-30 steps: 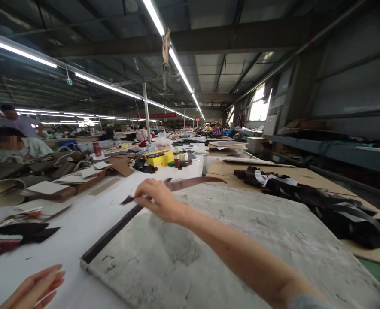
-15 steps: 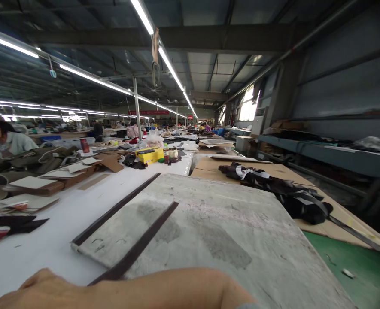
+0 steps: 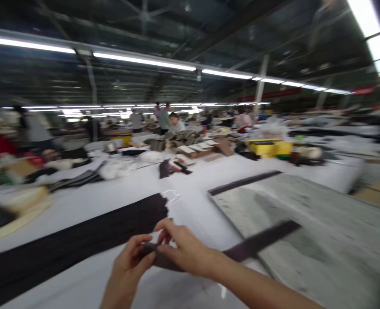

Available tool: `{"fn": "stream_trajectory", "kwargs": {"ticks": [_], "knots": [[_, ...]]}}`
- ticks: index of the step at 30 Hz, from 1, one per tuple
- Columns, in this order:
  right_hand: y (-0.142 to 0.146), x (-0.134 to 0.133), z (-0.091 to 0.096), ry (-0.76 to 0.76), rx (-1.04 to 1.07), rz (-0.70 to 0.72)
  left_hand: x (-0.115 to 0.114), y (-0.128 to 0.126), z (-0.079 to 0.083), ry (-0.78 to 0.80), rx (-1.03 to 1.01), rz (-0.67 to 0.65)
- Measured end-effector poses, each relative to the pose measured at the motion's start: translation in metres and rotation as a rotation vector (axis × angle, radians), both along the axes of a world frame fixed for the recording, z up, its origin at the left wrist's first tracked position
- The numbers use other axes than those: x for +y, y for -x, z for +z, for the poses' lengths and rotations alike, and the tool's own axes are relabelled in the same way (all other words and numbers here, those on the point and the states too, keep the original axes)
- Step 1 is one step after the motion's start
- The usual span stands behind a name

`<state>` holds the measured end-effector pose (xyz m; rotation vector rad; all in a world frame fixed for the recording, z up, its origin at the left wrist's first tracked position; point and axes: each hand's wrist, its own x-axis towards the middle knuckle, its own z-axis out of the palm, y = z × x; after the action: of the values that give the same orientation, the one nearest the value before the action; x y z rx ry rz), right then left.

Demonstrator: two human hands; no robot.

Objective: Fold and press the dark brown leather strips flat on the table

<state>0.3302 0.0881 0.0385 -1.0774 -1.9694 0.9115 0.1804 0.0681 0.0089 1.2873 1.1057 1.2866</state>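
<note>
A dark fabric strip (image 3: pixel 165 261) is pinched between the thumbs and fingers of both my hands, low in the middle of the view. My left hand (image 3: pixel 128 262) grips its near-left end; my right hand (image 3: pixel 185 249) holds it just to the right. Behind my right wrist, a brown-black strip (image 3: pixel 263 240) runs onto a grey stained board (image 3: pixel 318 223); I cannot tell whether it joins the held strip. A second dark strip (image 3: pixel 244 182) lies along the board's far-left edge. Left of my hands, a wide black fabric stack (image 3: pixel 80 236) with a ragged end lies on the white table (image 3: pixel 190 193).
Scraps (image 3: pixel 177 166) lie beyond the stack. Farther back are a yellow box (image 3: pixel 267 147), flat card pieces (image 3: pixel 194 150) and clear plastic bags (image 3: pixel 122 167). A cream roll-like piece (image 3: pixel 25 210) sits at far left. A co-worker (image 3: pixel 177 124) is across the tables, with other people farther off.
The view has swung left, so the board now sits at the right. My right arm has drawn back from the board's near-left side, and both hands now show, holding the dark strip.
</note>
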Motion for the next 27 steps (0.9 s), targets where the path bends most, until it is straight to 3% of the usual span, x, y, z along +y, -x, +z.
{"fn": "stream_trajectory", "kwargs": {"ticks": [3, 6, 15, 22, 24, 27], "knots": [[0.027, 0.015, -0.018, 0.177, 0.051, 0.159, -0.002, 0.050, -0.017, 0.084, -0.058, 0.059], [0.061, 0.017, -0.033, 0.281, -0.066, 0.293, -0.017, 0.080, -0.035, 0.133, -0.106, 0.163], [0.145, 0.002, -0.068, 0.278, -0.253, 0.443, -0.064, 0.144, -0.066, 0.178, -0.095, 0.421], [0.192, -0.020, -0.086, 0.143, -0.367, 0.433, -0.096, 0.175, -0.078, 0.285, -0.039, 0.554], [0.203, -0.025, -0.091, 0.088, -0.397, 0.448, -0.108, 0.186, -0.077, 0.281, 0.083, 0.619], [0.216, -0.029, -0.096, 0.017, -0.425, 0.478, -0.124, 0.201, -0.073, 0.122, 0.502, 0.709]]}}
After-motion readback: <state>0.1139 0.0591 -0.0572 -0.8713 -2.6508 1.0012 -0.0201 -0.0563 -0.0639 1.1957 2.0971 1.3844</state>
